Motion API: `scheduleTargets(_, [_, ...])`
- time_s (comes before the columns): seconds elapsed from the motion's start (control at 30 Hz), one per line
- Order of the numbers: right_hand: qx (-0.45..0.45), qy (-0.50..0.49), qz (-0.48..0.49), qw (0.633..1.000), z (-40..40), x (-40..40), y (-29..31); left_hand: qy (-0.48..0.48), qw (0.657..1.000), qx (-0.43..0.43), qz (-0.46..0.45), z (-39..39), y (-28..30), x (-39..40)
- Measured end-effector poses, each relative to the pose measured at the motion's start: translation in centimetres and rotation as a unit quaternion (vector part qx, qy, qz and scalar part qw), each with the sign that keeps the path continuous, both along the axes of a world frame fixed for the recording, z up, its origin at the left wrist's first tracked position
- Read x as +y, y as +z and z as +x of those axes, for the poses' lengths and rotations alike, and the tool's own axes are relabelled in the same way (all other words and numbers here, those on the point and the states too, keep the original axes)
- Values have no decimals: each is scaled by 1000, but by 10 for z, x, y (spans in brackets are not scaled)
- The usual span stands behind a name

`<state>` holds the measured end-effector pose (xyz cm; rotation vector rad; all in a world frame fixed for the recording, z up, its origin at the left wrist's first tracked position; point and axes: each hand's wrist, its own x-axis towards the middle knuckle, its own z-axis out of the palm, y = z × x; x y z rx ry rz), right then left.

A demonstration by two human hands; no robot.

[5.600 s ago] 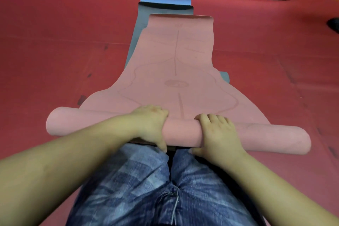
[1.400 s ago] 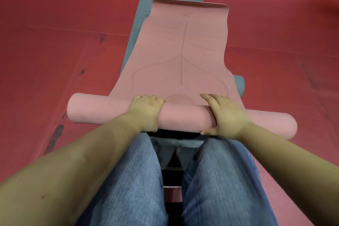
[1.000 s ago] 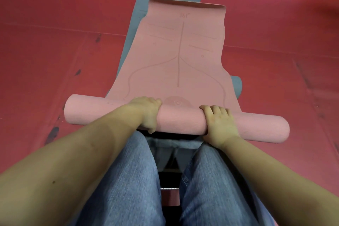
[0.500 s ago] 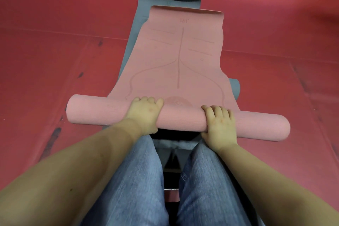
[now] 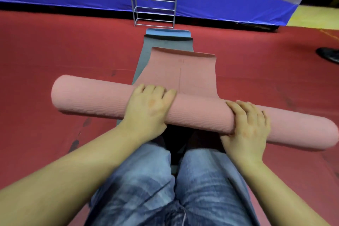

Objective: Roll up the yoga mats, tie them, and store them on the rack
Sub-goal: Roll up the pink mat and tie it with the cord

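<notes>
Most of the pink mat (image 5: pixel 183 110) is already rolled; a short flat stretch remains on the far side, lying over a grey mat (image 5: pixel 165 42) and a blue one (image 5: pixel 167 32). Left hand (image 5: pixel 148 110) and right hand (image 5: pixel 247 126) each curl their grip over the roll. Tying and the far rack (image 5: pixel 154 2) remain.
</notes>
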<state>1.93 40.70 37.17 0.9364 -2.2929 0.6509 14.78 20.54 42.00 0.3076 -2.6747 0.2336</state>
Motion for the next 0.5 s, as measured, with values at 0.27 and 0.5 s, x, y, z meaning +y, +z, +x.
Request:
scheduleTargets(0.27, [-28,103,104,989,103,78,4,32,990,-60,121,125,-31,79])
scheduleTargets(0.5, [-106,101,233,961,103,84,-6,44,947,-280,149,101,-23,76])
